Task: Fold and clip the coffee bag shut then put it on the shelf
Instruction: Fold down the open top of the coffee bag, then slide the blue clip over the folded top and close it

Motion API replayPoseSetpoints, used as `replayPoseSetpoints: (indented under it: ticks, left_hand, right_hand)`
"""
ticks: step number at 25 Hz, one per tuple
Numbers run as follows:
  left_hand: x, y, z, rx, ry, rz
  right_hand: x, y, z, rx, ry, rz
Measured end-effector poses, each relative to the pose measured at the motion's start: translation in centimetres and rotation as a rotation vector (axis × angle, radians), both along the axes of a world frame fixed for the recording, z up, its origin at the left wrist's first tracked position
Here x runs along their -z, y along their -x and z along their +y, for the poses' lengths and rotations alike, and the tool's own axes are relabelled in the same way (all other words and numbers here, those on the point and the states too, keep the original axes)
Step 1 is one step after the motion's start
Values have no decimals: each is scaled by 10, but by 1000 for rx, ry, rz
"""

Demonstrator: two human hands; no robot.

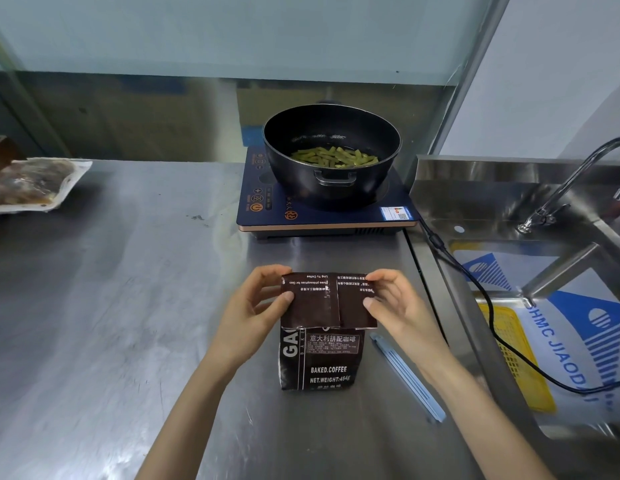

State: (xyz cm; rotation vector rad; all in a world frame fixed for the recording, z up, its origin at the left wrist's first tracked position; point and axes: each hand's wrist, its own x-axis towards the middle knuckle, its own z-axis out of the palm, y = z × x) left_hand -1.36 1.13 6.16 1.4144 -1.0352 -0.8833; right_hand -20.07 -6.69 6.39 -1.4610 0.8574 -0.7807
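Here the coffee bag [319,355] stands upright on the steel bench [128,306], near its right edge, between the two hands. Its top flap is folded forward and down over the front, printed back side showing. Left hand [256,303] pinches the flap's left edge, thumb on the front face, fingers curled behind the top corner. Right hand [391,303] pinches the right edge the same way, thumb on the front, fingers at the top corner. Both hands are partly curled, closed on the flap, not spread. How tight the fold sits is hard to tell from this angle. A light blue clip [407,375] lies flat on the bench just right of the bag, under the right forearm, touched by neither hand. Behind the bag sits an induction cooker [336,216] carrying a black pot [331,168] with green beans [334,157]. A sink [509,209] with faucet [575,181] adjoins on the right. A sealed food pack [31,185] lies far left.
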Motion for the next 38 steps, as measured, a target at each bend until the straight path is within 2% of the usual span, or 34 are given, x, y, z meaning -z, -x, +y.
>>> replayPoseSetpoints:
  ticks: [7, 13, 26, 31, 38]
  left_hand:
    - [5, -1, 0, 3, 12, 11]
    - [12, 1, 2, 31, 6, 13]
    - [21, 8, -4, -123, -8, -140]
    - [22, 13, -4, -195, -6, -209]
    - [22, 11, -6, -159, -13, -154]
  right_hand:
    - [12, -2, -1, 58, -54, 20]
    - [17, -5, -3, 81, -13, 62]
    - [22, -14, 0, 296, 58, 72]
    - [23, -11, -2, 282, 42, 83]
    - [23, -2, -4, 164, 29, 75]
